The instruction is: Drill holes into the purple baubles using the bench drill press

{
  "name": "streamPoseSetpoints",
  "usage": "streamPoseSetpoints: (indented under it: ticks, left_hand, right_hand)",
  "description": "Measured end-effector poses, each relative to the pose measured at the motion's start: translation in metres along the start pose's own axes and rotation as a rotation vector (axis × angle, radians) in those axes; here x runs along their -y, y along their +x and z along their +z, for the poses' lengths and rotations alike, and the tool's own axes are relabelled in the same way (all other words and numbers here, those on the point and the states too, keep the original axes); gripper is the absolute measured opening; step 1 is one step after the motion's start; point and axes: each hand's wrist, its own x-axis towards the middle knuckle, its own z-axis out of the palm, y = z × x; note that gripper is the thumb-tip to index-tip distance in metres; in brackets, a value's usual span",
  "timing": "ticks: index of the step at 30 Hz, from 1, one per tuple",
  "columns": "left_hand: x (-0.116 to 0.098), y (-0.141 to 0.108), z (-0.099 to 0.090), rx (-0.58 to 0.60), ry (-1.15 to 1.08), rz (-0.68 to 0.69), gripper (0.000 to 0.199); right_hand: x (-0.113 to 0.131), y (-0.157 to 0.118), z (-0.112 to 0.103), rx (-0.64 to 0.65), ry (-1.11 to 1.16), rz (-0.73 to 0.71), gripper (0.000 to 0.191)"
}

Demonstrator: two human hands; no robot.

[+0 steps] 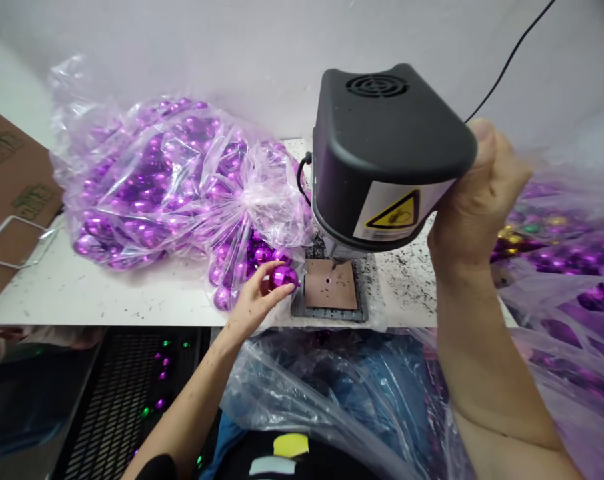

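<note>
My left hand [259,295] pinches a shiny purple faceted ball [285,276] between thumb and fingers, just left of a square brown plate [331,285] with a hole in it. That plate lies on the dark base of a small black bench drill press [389,147]. A drill bit tip [334,265] points down over the plate. At the right side of the machine's housing my right hand [482,187] is closed; whatever it grips is hidden by the housing. More purple balls [223,297] spill from the mouth of a clear bag beside my left hand.
A large clear plastic bag [152,180] full of purple balls takes up the table's left. Dark shavings [399,287] litter the white table [147,300]. On the right are bags of purple and gold balls [582,260]. A cardboard box [12,193] stands far left; plastic sheeting [327,393] covers my lap.
</note>
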Motion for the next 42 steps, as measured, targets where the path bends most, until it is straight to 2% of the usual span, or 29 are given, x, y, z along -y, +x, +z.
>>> streamPoseSetpoints:
  ticks: [3, 5, 8, 11, 19, 25, 29, 34, 42]
  left_hand:
    - [-0.005, -0.001, 0.021, 0.171, -0.33, -0.16, 0.047]
    - [-0.004, 0.003, 0.037, 0.157, -0.393, -0.197, 0.048]
    - [0.0, 0.011, 0.057, 0.104, -0.371, -0.165, 0.049]
    - [0.0, 0.015, 0.068, 0.076, -0.212, -0.069, 0.049]
    - [-0.001, 0.015, 0.078, 0.042, 0.198, 0.211, 0.05]
    - [0.003, 0.015, 0.091, -0.017, 0.306, 0.314, 0.049]
    - [0.004, 0.014, 0.097, -0.008, 0.303, 0.347, 0.045]
    - [0.005, 0.016, 0.095, 0.078, 0.27, 0.349, 0.042]
    - [0.007, 0.015, 0.099, 0.065, 0.279, 0.357, 0.043]
  right_hand:
    - [0.0, 0.0, 0.001, -0.019, -0.012, -0.003, 0.061]
    - [0.001, 0.0, 0.001, -0.014, -0.023, -0.011, 0.061]
    - [0.002, -0.001, 0.0, 0.011, -0.025, -0.001, 0.059]
    - [0.003, -0.002, 0.0, 0.003, -0.04, 0.008, 0.057]
    - [0.0, -0.001, 0.0, -0.007, -0.085, 0.001, 0.057]
    - [0.002, -0.003, 0.0, -0.011, -0.072, -0.001, 0.054]
    - [0.005, -0.003, 0.0, -0.012, -0.073, -0.008, 0.057]
    - [0.005, -0.002, 0.002, -0.03, -0.055, -0.021, 0.057]
    - [0.005, -0.004, -0.002, -0.014, -0.044, -0.021, 0.057]
